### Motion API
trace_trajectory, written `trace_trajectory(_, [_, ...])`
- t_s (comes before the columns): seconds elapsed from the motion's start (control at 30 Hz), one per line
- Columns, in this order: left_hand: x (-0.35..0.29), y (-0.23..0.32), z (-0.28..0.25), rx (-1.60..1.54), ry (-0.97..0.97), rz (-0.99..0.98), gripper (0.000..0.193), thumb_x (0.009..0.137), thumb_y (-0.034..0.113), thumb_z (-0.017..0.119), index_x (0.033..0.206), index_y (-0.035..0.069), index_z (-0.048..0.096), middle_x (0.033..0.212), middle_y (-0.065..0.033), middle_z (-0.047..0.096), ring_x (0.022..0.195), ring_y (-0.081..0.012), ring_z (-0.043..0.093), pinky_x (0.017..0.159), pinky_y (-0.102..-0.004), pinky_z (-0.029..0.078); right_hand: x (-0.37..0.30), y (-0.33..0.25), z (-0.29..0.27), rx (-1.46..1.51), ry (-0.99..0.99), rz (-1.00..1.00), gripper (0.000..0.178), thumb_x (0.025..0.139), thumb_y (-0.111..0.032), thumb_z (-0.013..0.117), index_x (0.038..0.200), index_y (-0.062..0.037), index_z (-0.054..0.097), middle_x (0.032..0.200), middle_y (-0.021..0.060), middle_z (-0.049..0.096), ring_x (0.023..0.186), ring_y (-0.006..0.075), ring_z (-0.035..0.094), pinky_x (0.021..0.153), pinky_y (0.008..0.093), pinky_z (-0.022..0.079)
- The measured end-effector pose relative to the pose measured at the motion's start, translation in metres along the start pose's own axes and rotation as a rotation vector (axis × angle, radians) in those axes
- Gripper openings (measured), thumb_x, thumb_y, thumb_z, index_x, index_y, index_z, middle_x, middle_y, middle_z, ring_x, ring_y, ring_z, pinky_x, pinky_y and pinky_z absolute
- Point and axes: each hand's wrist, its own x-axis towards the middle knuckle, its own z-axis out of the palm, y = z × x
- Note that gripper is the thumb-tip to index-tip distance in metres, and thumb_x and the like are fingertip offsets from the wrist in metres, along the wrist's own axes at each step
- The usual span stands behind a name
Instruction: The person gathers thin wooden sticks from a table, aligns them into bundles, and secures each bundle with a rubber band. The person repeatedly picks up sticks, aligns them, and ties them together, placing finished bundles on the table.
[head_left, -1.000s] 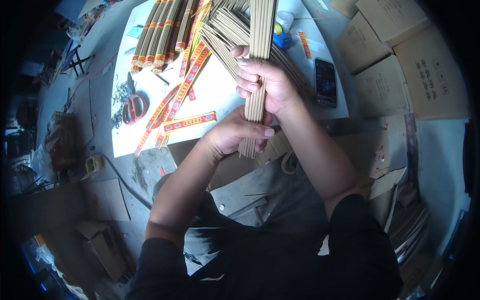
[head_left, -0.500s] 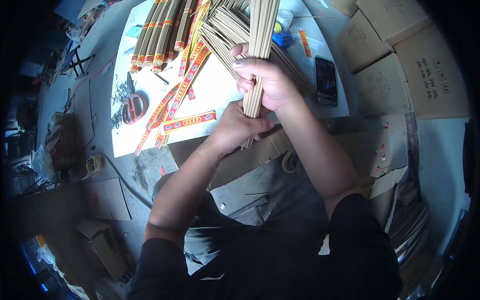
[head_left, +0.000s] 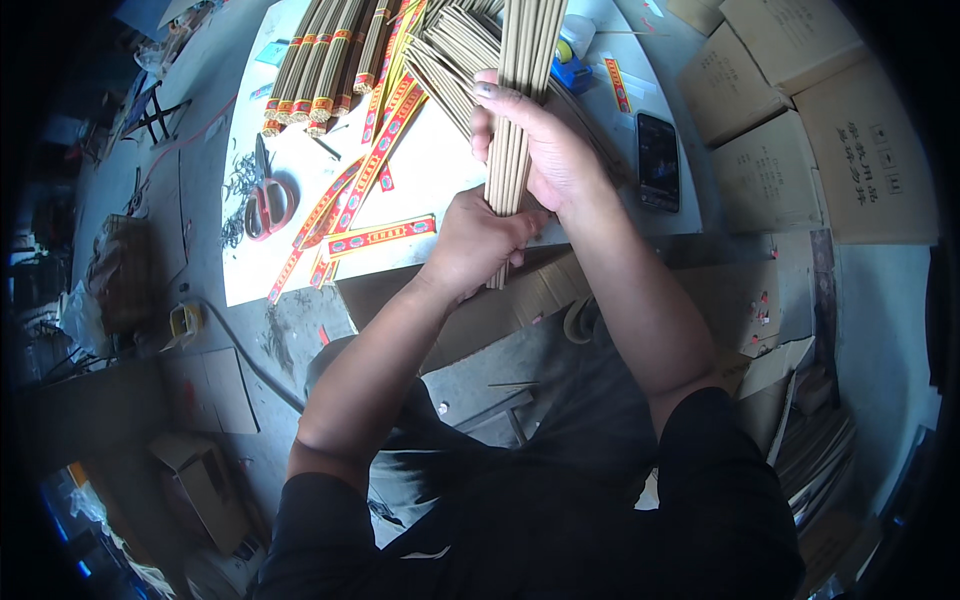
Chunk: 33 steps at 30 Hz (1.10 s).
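A bundle of thin brown incense sticks (head_left: 524,60) stands nearly upright over the table's near edge. Around its lower end my left hand (head_left: 480,238) is wrapped, with a few stick ends showing below the fist. Higher up, my right hand (head_left: 545,150) grips the same bundle, its thumb lying across the front. Behind the hands lies a heap of loose incense sticks (head_left: 455,60). To the left, red and yellow paper strips (head_left: 380,237) are scattered on the white table (head_left: 330,185). Finished bundles with red and yellow bands (head_left: 318,75) lie at the far left.
Red-handled scissors (head_left: 268,205) lie near the table's left edge beside dark scraps. A phone (head_left: 657,165) and a blue tape dispenser (head_left: 572,72) are on the right. Cardboard boxes (head_left: 765,170) are stacked beyond the table's right side. A grey hose (head_left: 245,355) runs along the floor.
My right thumb has moved up the bundle and straightened, and the right grip looks looser. My left hand stays around the lower end. The view has shifted slightly.
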Motion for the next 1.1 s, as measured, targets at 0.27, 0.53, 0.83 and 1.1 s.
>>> trace_trajectory(0.27, [-0.003, -0.003, -0.013, -0.293, -0.319, 0.061, 0.019, 0.083, 0.007, 0.080, 0.091, 0.001, 0.064, 0.071, -0.0025, 0.064, 0.056, -0.0112, 0.061, 0.052, -0.0284, 0.050, -0.002, -0.010, -0.003, 0.229, -0.158, 0.073, 0.028, 0.090, -0.012, 0.073, 0.115, -0.0066, 0.063, 0.069, -0.0037, 0.047, 0.058, 0.0082, 0.047, 0.056, 0.0271, 0.042])
trace_trajectory(0.53, [0.005, -0.013, 0.010, 0.200, 0.183, 0.253, 0.017, 0.083, 0.004, 0.078, 0.091, 0.004, 0.062, 0.071, -0.0053, 0.063, 0.057, -0.0145, 0.063, 0.057, -0.0285, 0.053, -0.005, 0.002, 0.009, -0.221, 0.063, -0.161, 0.029, 0.089, -0.010, 0.071, 0.115, -0.0035, 0.062, 0.066, -0.0016, 0.052, 0.053, 0.0083, 0.051, 0.053, 0.0261, 0.044])
trace_trajectory(0.83, [0.002, -0.007, 0.004, -0.171, -0.096, 0.030, 0.021, 0.084, 0.008, 0.081, 0.084, 0.004, 0.060, 0.065, -0.0038, 0.059, 0.053, -0.0128, 0.059, 0.052, -0.0284, 0.050, -0.001, 0.001, -0.001, 0.062, -0.097, 0.054, 0.034, 0.095, -0.017, 0.066, 0.126, -0.0056, 0.057, 0.070, -0.0023, 0.049, 0.055, 0.0103, 0.047, 0.056, 0.0272, 0.042])
trace_trajectory(1.1, [0.000, -0.017, -0.008, -0.239, -0.234, 0.080, 0.019, 0.084, 0.011, 0.077, 0.092, 0.001, 0.063, 0.066, -0.0051, 0.063, 0.054, -0.0108, 0.060, 0.051, -0.0267, 0.049, -0.004, -0.002, 0.000, 0.108, -0.126, 0.113, 0.026, 0.094, -0.017, 0.070, 0.117, -0.0083, 0.061, 0.071, -0.0049, 0.045, 0.059, 0.0065, 0.045, 0.059, 0.0262, 0.041])
